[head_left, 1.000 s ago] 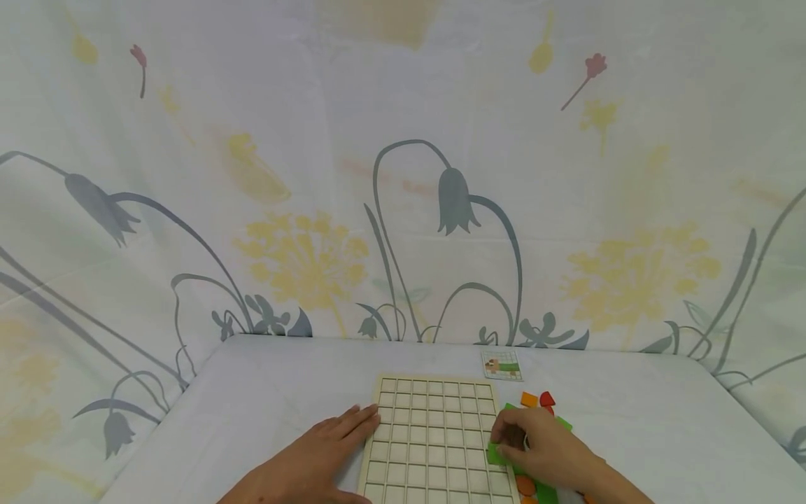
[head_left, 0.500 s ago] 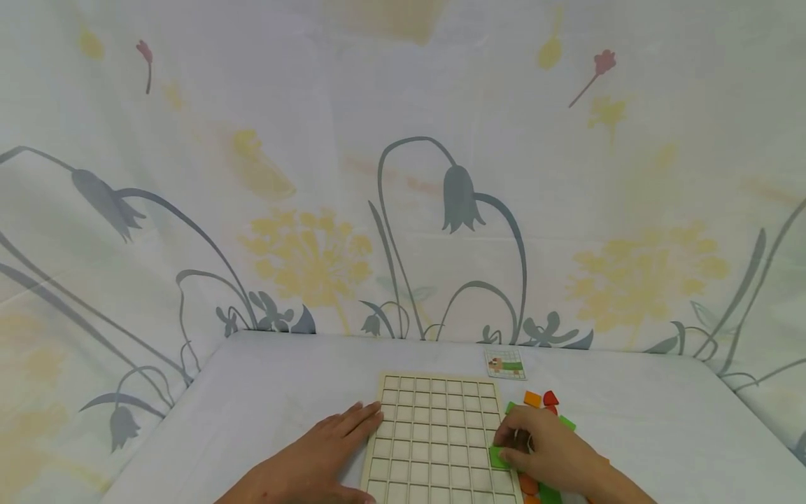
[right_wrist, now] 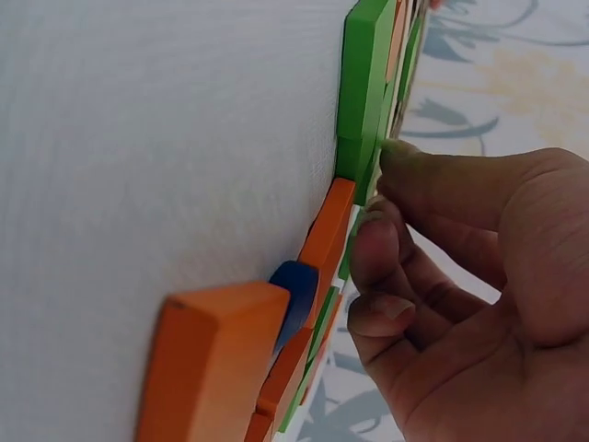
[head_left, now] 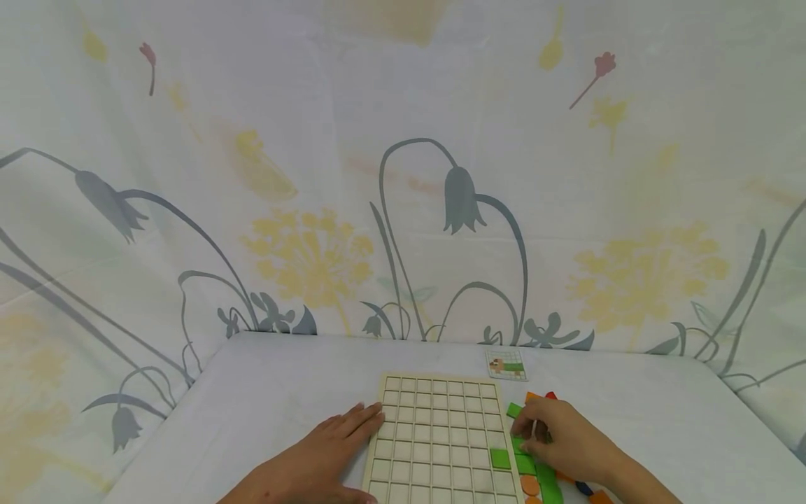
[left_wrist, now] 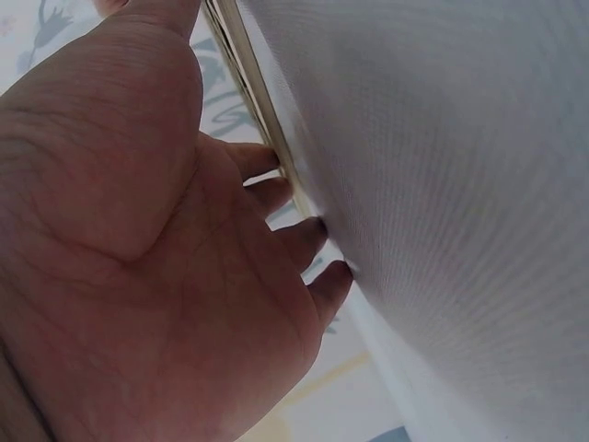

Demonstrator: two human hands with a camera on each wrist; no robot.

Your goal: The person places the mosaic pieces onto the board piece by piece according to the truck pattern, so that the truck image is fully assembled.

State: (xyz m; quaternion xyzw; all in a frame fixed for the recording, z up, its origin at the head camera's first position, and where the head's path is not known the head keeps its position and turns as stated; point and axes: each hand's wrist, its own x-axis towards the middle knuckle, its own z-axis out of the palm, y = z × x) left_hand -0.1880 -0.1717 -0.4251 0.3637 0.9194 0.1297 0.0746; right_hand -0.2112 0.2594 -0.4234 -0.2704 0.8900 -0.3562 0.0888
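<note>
A cream gridded board [head_left: 423, 448] lies on the table, with one green square block [head_left: 500, 459] in a cell near its right side. My left hand [head_left: 321, 455] rests flat beside the board, fingertips at its left edge; the left wrist view shows the fingers [left_wrist: 299, 241] stretched out along that edge. Just right of the board, my right hand [head_left: 560, 437] reaches down with thumb and fingers bent together over a green block [head_left: 519, 446]. The fingertips are right at the green blocks in the right wrist view; I cannot tell whether they pinch one.
Several more pieces lie right of the board: a long green block [right_wrist: 366, 83], orange blocks [right_wrist: 216, 345], a dark blue piece [right_wrist: 296, 290] and round orange pieces [head_left: 530, 484]. A picture card [head_left: 506, 365] lies behind the board. A flower-patterned curtain [head_left: 403, 210] hangs behind the table.
My right hand has let go of the green square block in a board cell and moved right to the loose pieces. The left hand stays at the board's edge.
</note>
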